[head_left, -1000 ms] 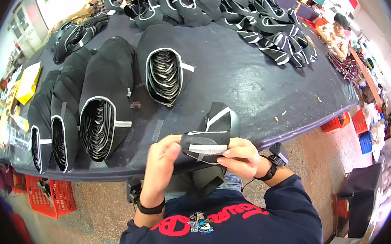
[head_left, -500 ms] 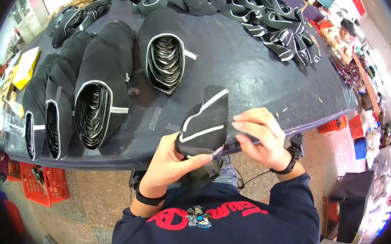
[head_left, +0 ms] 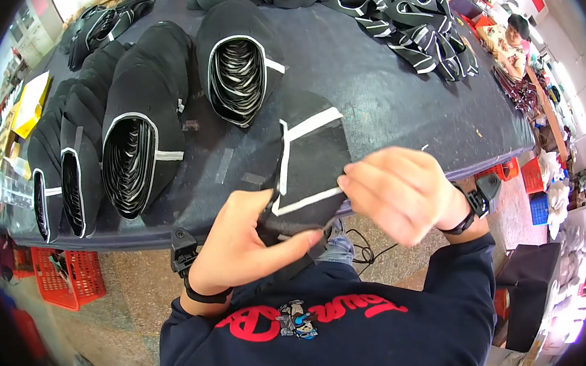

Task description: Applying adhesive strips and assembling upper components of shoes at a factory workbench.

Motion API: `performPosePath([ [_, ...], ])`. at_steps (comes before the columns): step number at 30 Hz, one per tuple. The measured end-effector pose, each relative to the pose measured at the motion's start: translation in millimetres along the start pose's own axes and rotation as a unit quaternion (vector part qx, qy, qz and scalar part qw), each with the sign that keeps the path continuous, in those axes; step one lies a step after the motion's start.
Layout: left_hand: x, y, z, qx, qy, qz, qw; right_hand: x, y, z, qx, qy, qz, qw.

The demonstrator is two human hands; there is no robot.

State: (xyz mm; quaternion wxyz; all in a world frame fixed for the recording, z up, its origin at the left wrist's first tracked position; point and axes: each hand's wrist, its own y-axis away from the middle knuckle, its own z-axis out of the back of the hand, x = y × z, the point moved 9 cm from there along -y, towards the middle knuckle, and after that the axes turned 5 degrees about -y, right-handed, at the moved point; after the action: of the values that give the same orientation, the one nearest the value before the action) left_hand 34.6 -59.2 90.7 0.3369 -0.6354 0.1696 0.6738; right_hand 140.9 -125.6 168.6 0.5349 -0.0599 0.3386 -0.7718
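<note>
A black fabric shoe upper (head_left: 317, 159) with white strips along its edges hangs over the front edge of the table in front of me. My left hand (head_left: 233, 253) grips its near left corner, thumb on top and fingers hidden beneath. At the piece's right edge, my right hand (head_left: 404, 189) is closed, its fingertips pinching the end of the lower white strip. Beyond it stands a nested stack of uppers (head_left: 243, 28). More stacked uppers (head_left: 143, 71) line the table to the left, their white-trimmed openings facing me.
The dark covered table (head_left: 375, 87) curves round in front of me. Loose uppers (head_left: 426, 35) lie heaped at its far right. A yellow box (head_left: 31, 107) sits at the left edge. Red baskets (head_left: 70, 276) stand below the table. A person (head_left: 508, 45) is at the far right.
My right hand has come in from apart and now pinches the upper's right edge. The upper has turned and lies flatter, with its white strips spread wider apart.
</note>
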Motion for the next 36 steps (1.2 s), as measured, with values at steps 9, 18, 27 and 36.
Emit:
performPosePath([
  [9,19.1,-5.6,6.8,-0.081,0.064,0.041,0.994,-12.3,7.6,-14.7,0.022,-0.020,-0.036,0.999],
  [18,8.6,-22.9,7.5,-0.139,-0.200,-0.008,0.970,-9.1,0.2,-6.7,-0.037,0.075,-0.022,0.996],
  [27,14.8,-42.2,27.7,-0.321,-0.092,-0.085,0.939,-45.2,11.2,-8.6,-0.154,-0.128,-0.275,0.940],
  [36,10.7,-39.4,12.6,-0.207,-0.099,-0.080,0.970,-37.4,4.2,-35.4,-0.037,0.189,-0.074,0.979],
])
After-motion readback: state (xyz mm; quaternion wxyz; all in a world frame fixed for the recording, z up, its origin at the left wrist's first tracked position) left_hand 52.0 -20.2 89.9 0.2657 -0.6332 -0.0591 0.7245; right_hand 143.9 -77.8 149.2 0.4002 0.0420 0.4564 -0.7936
